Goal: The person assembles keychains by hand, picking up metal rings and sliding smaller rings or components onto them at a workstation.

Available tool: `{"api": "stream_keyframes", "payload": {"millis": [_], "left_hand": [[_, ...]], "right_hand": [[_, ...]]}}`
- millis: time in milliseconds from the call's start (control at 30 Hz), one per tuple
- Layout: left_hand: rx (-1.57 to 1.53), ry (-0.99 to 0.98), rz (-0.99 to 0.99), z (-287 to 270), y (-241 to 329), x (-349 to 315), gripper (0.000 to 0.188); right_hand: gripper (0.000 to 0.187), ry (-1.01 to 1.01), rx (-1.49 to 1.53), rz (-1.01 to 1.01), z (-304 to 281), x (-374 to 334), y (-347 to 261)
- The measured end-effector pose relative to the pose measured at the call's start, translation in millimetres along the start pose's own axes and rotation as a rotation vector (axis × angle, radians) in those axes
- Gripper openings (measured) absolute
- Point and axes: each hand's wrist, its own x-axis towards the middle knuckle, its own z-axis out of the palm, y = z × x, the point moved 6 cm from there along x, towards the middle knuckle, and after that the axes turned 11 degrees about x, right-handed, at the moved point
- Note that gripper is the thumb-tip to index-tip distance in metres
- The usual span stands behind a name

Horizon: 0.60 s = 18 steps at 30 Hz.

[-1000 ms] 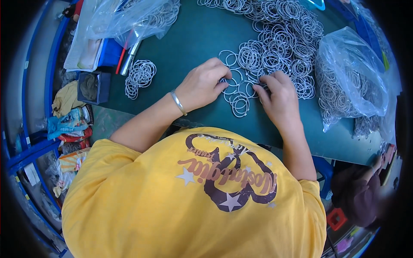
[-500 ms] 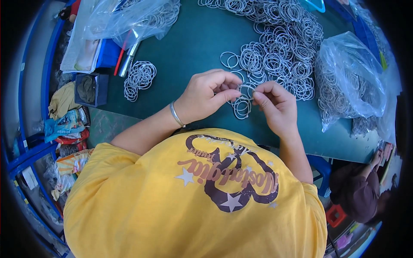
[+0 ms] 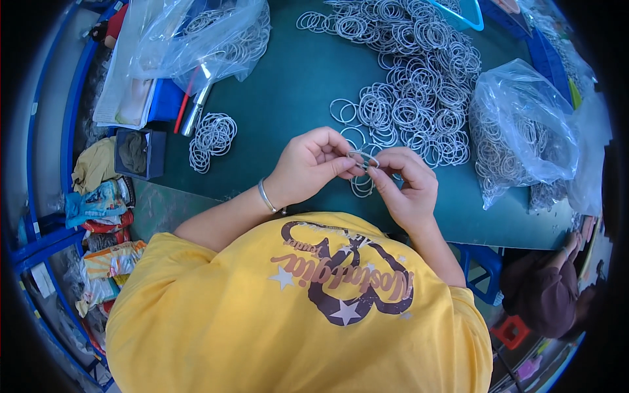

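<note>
Between my hands, over the green tabletop [image 3: 275,98], is a silver wire ring [image 3: 364,157]. My left hand [image 3: 313,164] pinches its left side between thumb and fingers, and a bracelet circles that wrist. My right hand [image 3: 405,180] grips the ring's right side with thumb and forefinger. A few loose rings [image 3: 362,187] show just below and behind my fingers; whether they touch the held ring I cannot tell. Beyond my hands spreads a large heap of the same rings [image 3: 426,85].
A smaller ring pile [image 3: 213,141] lies at left, near a metal-handled tool [image 3: 194,111] and a dark box [image 3: 156,154]. Clear bags of rings stand far left [image 3: 229,39] and right [image 3: 524,131]. A turquoise basket [image 3: 468,23] is at the back. Another person [image 3: 540,291] sits at lower right.
My hands have drawn closer together around the ring, which now appears tilted. The whole tabletop sits slightly lower in the picture, as the view has shifted.
</note>
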Motion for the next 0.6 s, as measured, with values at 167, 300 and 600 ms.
{"api": "stream_keyframes", "payload": {"millis": [167, 300, 600], "left_hand": [[0.482, 0.071, 0.277, -6, 20, -1, 0.012], [0.201, 0.069, 0.144, -5, 9, -1, 0.005], [0.724, 0.115, 0.444, -1, 32, -5, 0.010]], "right_hand": [[0.014, 0.016, -0.081, -0.029, 0, 0, -4], [0.014, -0.005, -0.096, -0.083, 1, 2, -9], [0.019, -0.060, -0.304, -0.269, 9, 5, -22]]}}
